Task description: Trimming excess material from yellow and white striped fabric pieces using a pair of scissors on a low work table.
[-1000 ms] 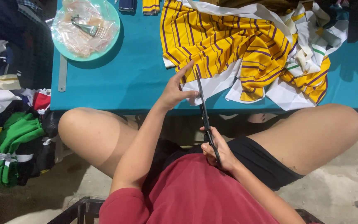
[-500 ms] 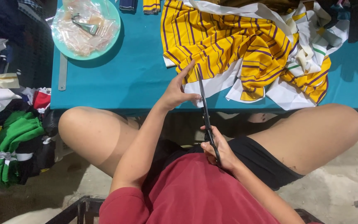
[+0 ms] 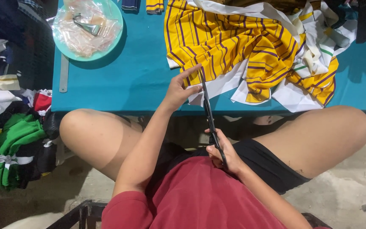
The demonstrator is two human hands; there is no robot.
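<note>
I sit at a low teal table [image 3: 140,85] with my knees spread. My left hand [image 3: 178,89] rests at the table's front edge, its fingers touching the tip of a long dark pair of scissors [image 3: 208,112] and the edge of a yellow cloth with purple stripes [image 3: 229,46]. My right hand [image 3: 223,152] grips the scissors' handles low over my lap. The blades point up toward the cloth and look closed. White cloth lies under the yellow piece.
A teal round plate [image 3: 117,32] with clear plastic bags and a metal clip sits at the table's far left. A grey ruler [image 3: 63,74] lies along the left edge. Piles of green, white and red clothes [image 3: 13,135] lie on the floor at left.
</note>
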